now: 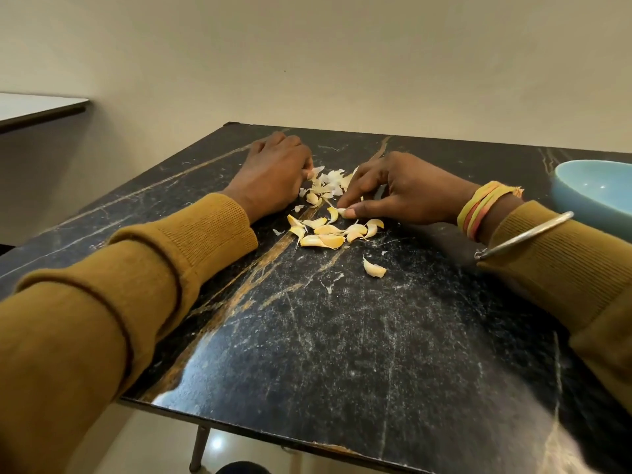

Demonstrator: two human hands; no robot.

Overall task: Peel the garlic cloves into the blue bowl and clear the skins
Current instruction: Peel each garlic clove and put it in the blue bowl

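Ten or so garlic cloves [328,230] lie in a loose heap on the black veined worktop [342,336]; we take that heap as the landmark. One stray clove [374,268] sits near the heap on our side, apart from it. White skins [328,181] are piled just beyond the heap, touching its far edge. The blue bowl [581,206] stands well to the right of the heap, cut by the frame edge; we see no cloves in the part that shows.

Right hand [407,189] is at the heap's far right edge, thumb and forefinger pinching a small pale piece [342,211]; clove or skin, we cannot tell. Its other fingers arch above. Left hand [273,172] rests left of and beyond the heap, beside the skins, knuckles up, fingers curled under with the tips at the skins; whether it holds anything we cannot tell. Mustard sleeves [136,285] cover both arms; thread bands [478,210] and a metal bangle [523,234] sit on the right wrist.

Step, as we judge it: mid-peeling, selecting or stripping one piece. The heap's cloves look unpeeled, so plenty remains. Next move calls for lifting the pinched piece clear of the heap, bringing the left fingertips in to strip it, then a long carry right to the bowl. Skin clearing comes last.
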